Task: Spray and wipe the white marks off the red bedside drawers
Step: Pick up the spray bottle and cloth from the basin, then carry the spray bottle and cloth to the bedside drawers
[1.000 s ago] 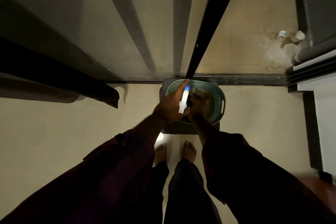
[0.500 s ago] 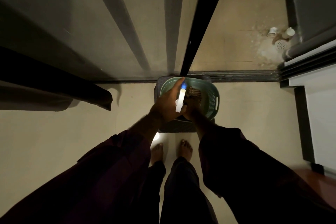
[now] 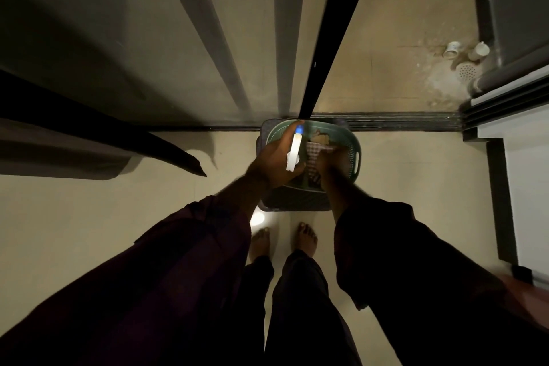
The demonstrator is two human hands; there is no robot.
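two grips, both bare hands, meet over one green basket (image 3: pixel 357 157), which sits on one dark mat (image 3: pixel 297 205) on the pale floor (image 3: pixel 89 232). one spray bottle (image 3: pixel 294 154) and one checked cloth (image 3: pixel 312 154) show. the left grip (image 3: pixel 274 159) is curled round the spray bottle, white with a blue tip at its far end, and holds it above the basket's left side. the right grip (image 3: pixel 331 160) reaches down inside the basket, just beside the cloth; blur and dim light hide its fingers, so i cannot tell whether it holds the cloth or lies slack. the cloth lies crumpled in the basket, in dark and light checks. at the lower right edge one reddish-brown surface (image 3: pixel 528 291) shows a blurred corner, well apart from both grips; whether it belongs to the drawers cannot be told. two bare feet (image 3: pixel 306 239) stand just behind the mat. beyond the basket one door track (image 3: pixel 401 122) runs across, and one black door frame (image 3: pixel 335 33) rises from it at the basket's far rim. past the track two white cups (image 3: pixel 453 49) lie beside one round drain (image 3: pixel 468 70) on stained tiles. one dark curtain (image 3: pixel 89 134) hangs at the left.
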